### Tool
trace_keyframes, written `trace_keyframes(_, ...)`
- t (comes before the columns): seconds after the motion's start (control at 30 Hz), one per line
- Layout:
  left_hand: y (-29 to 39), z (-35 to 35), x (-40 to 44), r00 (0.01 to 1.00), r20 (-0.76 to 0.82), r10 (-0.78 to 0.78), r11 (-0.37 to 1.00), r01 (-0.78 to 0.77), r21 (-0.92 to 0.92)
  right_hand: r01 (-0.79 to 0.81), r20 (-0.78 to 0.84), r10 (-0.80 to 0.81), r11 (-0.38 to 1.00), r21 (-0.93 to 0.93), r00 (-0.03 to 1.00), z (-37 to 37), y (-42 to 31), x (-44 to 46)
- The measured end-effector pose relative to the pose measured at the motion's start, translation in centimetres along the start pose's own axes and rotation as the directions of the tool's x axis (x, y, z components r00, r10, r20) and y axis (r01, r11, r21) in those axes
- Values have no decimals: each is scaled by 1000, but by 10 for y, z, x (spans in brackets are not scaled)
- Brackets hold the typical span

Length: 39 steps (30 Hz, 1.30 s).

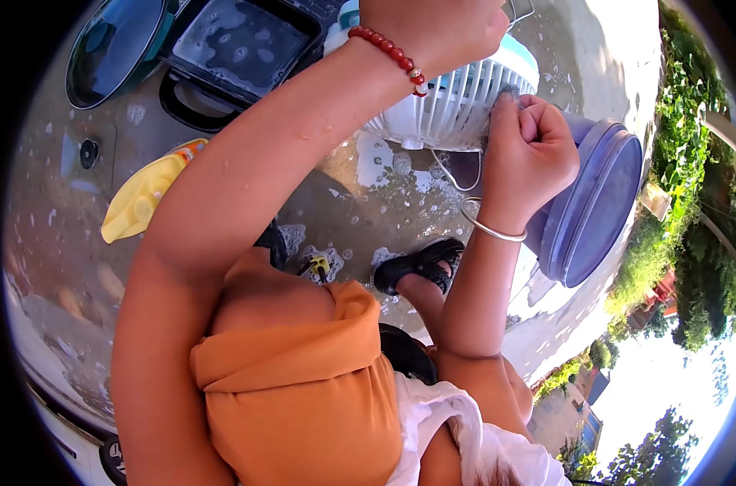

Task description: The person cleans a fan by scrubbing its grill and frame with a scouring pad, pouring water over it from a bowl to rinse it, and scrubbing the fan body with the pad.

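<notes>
A white slatted fan guard (pixel 465 101) with a light-blue part stands tilted at the top centre, with suds on it. My left hand (pixel 437 32), a red bead bracelet at its wrist, is closed at the guard's upper edge; its fingertips are hidden. My right hand (pixel 538 150), with a silver bangle, is pinched closed at the right side of the slats. A small dark-grey scrubbing pad shows at its thumb tip, against the guard.
Left of the fan are a black tray (pixel 238 49) with soapy water and a glass lid (pixel 113 49). A yellow object (pixel 145 194) lies on the wet floor (pixel 343 211). A lidded grey-purple bucket (pixel 595 202) stands right. My sandalled foot (pixel 420 267) is below the fan.
</notes>
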State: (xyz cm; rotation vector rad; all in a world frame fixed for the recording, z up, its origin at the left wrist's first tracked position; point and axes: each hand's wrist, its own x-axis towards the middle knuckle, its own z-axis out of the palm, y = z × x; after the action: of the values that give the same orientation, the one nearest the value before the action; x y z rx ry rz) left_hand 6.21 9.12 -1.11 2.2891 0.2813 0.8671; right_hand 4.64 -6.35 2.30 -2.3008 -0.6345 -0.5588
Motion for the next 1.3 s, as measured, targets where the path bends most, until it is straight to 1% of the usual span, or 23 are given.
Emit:
trace_keyframes(0.03, 0, 2, -1, 1000, 1, -4, 1000, 4, 1, -31, 13, 31, 999, -24, 999, 0, 1, 2)
trace_keyframes(0.1, 3, 6, -7, 997, -17, 75, 996, -74, 43, -78, 37, 80, 996, -45, 996, 1, -2, 7)
trace_keyframes(0.13, 1, 6, -3, 998, -31, 59, 998, -59, 28, -116, 51, 119, 991, -65, 992, 1, -4, 8)
trace_keyframes(0.17, 0, 4, -3, 998, -30, 58, 998, -57, 26, -116, 52, 120, 991, -67, 991, 0, -4, 5)
trace_keyframes(0.23, -3, -1, 4, 999, 16, 30, 999, -31, 18, 33, 31, -35, 999, 39, 999, 1, -7, 0)
trace_keyframes(0.27, -4, -2, 3, 999, -41, 16, 999, -17, -34, 37, 35, -39, 998, 53, 999, -3, -13, -6)
trace_keyframes(0.3, -4, -4, 2, 999, -41, 13, 999, -14, -29, 37, 38, -40, 998, 58, 998, -5, -16, -8)
trace_keyframes(0.37, -3, -8, -5, 1000, 29, 0, 998, 2, -61, -74, 59, 72, 997, 34, 996, -8, -20, -15)
trace_keyframes(0.4, -4, -7, -7, 999, 12, 34, 998, -34, -44, -64, 88, 61, 998, 29, 994, -11, -19, -15)
trace_keyframes(0.53, 0, -5, -6, 1000, 23, 21, 1000, -21, -14, -51, 121, 53, 998, -23, 991, -12, -19, -3)
trace_keyframes(0.6, 3, -1, -11, 996, -1, 85, 995, -85, 51, -156, 121, 174, 977, -145, 977, -8, -17, 7)
trace_keyframes(0.63, 1, 0, -9, 996, -1, 86, 995, -85, 51, -157, 121, 174, 977, -144, 977, -6, -15, 6)
trace_keyframes(0.7, -3, 1, -6, 996, 22, 88, 995, -89, 36, -70, 90, 74, 997, -42, 993, -6, -10, -3)
trace_keyframes(0.73, -5, 0, -6, 996, 18, 90, 995, -91, 39, -67, 88, 70, 997, -38, 994, -6, -11, -10)
trace_keyframes(0.8, -9, -2, -6, 993, -57, 99, 995, -100, -16, 13, 9, -14, 999, 30, 1000, -8, -15, -29)
trace_keyframes(0.9, -13, -3, -4, 989, -101, 108, 994, -106, 33, 32, 0, -32, 999, 27, 999, -7, -15, -44)
trace_keyframes(0.97, -12, -3, -5, 989, -104, 105, 994, -104, 20, 29, 10, -30, 999, 23, 1000, -4, -14, -35)
trace_keyframes(1.03, -8, -3, -6, 989, -108, 102, 995, -102, 4, 91, -61, -89, 995, 28, 994, 4, -6, -17)
trace_keyframes(1.1, -4, -3, -8, 996, -52, 72, 997, -71, 16, 100, -46, -100, 995, 10, 994, 9, -1, -10)
trace_keyframes(1.17, -10, -1, 0, 995, -53, 80, 997, -79, 22, 158, -116, -153, 987, 33, 981, 13, 1, -15)
trace_keyframes(1.23, -15, -1, 5, 996, -69, 52, 999, -52, 5, 153, -95, -151, 988, 21, 984, 9, -4, -39)
trace_keyframes(1.27, -17, 0, 7, 995, -88, 47, 997, -42, 57, 128, -59, -128, 992, 11, 990, 7, -3, -53)
trace_keyframes(1.3, -17, -2, 7, 995, -87, 46, 997, -41, 58, 102, -22, -102, 995, 1, 995, 7, -2, -61)
